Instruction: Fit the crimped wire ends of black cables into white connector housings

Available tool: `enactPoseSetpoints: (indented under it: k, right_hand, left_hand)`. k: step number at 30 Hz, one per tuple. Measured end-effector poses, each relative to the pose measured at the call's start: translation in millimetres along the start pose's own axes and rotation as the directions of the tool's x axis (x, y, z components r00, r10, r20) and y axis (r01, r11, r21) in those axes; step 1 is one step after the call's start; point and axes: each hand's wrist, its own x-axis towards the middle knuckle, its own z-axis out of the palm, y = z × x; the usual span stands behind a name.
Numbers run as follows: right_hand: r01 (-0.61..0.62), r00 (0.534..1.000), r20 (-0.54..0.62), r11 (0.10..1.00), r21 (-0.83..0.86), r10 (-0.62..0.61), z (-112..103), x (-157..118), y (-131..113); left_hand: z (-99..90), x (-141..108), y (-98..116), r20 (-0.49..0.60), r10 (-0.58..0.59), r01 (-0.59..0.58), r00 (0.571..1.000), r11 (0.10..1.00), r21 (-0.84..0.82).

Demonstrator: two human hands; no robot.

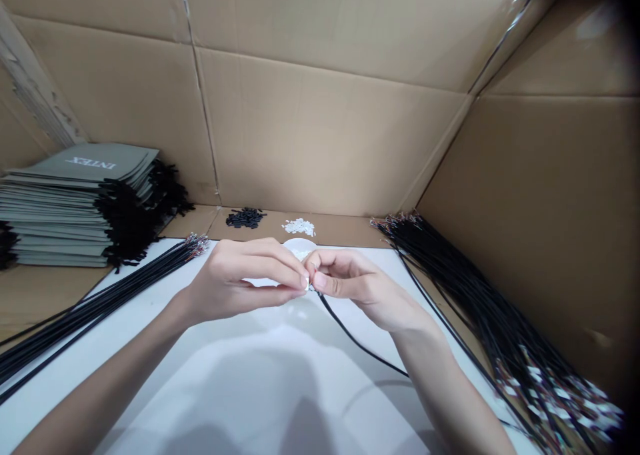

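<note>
Fingertips meet over the middle of the white work surface. My left hand [255, 275] pinches a small white connector [307, 283] between thumb and fingers. Closed on the stripped end of a black cable [345, 328], my right hand [357, 285] holds its thin wires against the connector. A bit of red wire shows at the fingertips; whether any wire sits inside the connector cannot be made out. From my right hand the cable runs down and passes behind the right forearm. Just behind the fingers stands a small white dish [300, 243], partly hidden, with white pieces in it.
A bundle of black cables [135, 275] lies at left, a larger bundle [465, 288] at right. Piles of black pieces [245, 217] and white pieces [299, 226] sit at the back. Grey INTEX sleeves [65, 201] are stacked far left. Cardboard walls [325, 128] enclose the back and sides.
</note>
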Motion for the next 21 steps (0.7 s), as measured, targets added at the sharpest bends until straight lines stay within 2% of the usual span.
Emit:
enactPoseSetpoints:
  k: [4,7,12,17,19,21]
  right_hand:
    - [0.005,0.999,-0.046,1.0,-0.022,-0.006,1.5,-1.2,-0.3]
    - [-0.004,0.999,-0.033,0.999,0.038,0.005,0.3,3.3,3.3]
    - [-0.03,0.999,-0.027,0.98,0.195,0.036,0.3,13.8,11.9]
    - [0.046,0.993,-0.112,0.989,0.143,-0.03,2.2,12.2,13.2]
    - [0.015,0.995,-0.102,0.969,0.248,0.011,2.7,12.6,13.9]
    - [-0.046,0.995,-0.068,0.928,0.371,0.076,3.3,14.6,15.1]
  left_hand:
    - [-1.2,2.4,4.1,0.029,0.054,-0.056,0.998,0.996,0.076]
    - [-2.5,4.3,7.5,0.04,0.062,-0.067,0.997,0.986,0.15]
    - [-2.9,4.2,3.7,-0.061,0.002,0.009,0.998,0.982,0.187]
    - [-2.2,4.0,1.6,0.003,0.08,-0.078,0.997,0.97,0.232]
    - [-2.1,3.1,1.0,-0.012,0.057,-0.053,0.998,0.971,0.233]
    - [-1.6,1.3,-1.6,-0.072,0.006,0.008,0.997,0.98,0.2]
